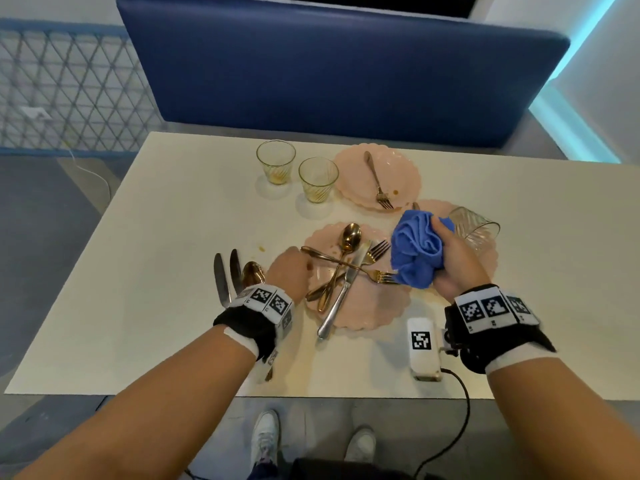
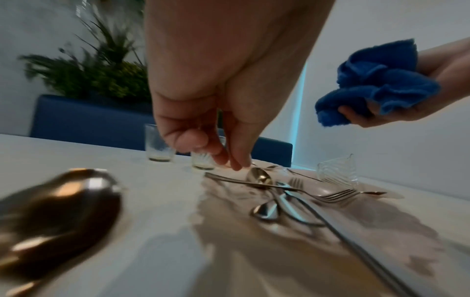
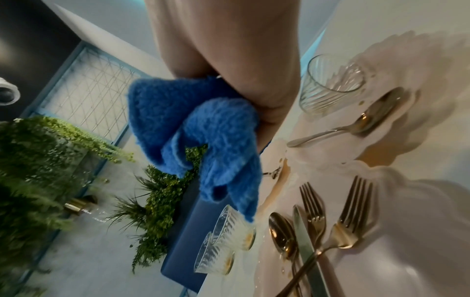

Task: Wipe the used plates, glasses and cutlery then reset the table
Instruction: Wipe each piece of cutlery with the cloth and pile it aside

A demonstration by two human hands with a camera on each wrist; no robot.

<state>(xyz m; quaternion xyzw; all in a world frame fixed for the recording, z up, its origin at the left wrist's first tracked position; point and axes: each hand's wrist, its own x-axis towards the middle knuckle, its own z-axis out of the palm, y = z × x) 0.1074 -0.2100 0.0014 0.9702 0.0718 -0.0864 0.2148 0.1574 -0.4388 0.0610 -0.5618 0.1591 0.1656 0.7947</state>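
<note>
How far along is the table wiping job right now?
Early. Set aside: two knives and a spoon. In hand: the right hand grips the blue cloth; the left hand reaches a gold fork's handle. Left: stained glasses, plates, piled cutlery.

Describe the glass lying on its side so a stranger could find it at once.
Start from the white table, then find the pink scalloped plate on its right side, behind the right hand and its blue cloth. The clear ribbed glass lies tipped over there; the other two glasses stand upright.

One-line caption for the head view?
Left hand reaches for a gold fork on a pink plate; right hand holds a blue cloth.
</note>
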